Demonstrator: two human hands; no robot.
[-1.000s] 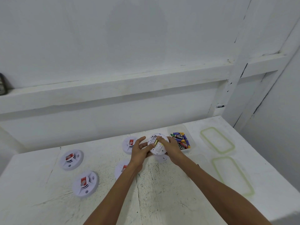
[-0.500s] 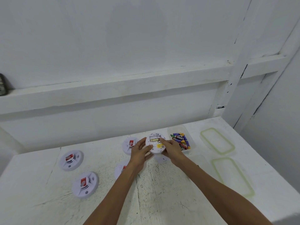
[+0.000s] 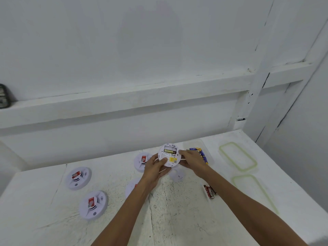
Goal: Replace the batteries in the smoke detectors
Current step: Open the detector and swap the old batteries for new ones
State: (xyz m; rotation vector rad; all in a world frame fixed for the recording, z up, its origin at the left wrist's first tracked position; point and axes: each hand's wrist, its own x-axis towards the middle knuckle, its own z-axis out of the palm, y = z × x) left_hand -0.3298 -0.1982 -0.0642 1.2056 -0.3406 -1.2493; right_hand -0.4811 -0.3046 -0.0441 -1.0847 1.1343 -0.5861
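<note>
The white table lies bare along its near middle between the two forearms, an open lane toward the held smoke detector, which the left hand and right hand close in from both sides. To the left, two detectors sit apart with room between them, while two more crowd close to the left wrist. On the right, loose batteries lie beside the right forearm, a battery tray sits just behind the right hand, and what seem to be two flat lids take up the table's right edge.
</note>
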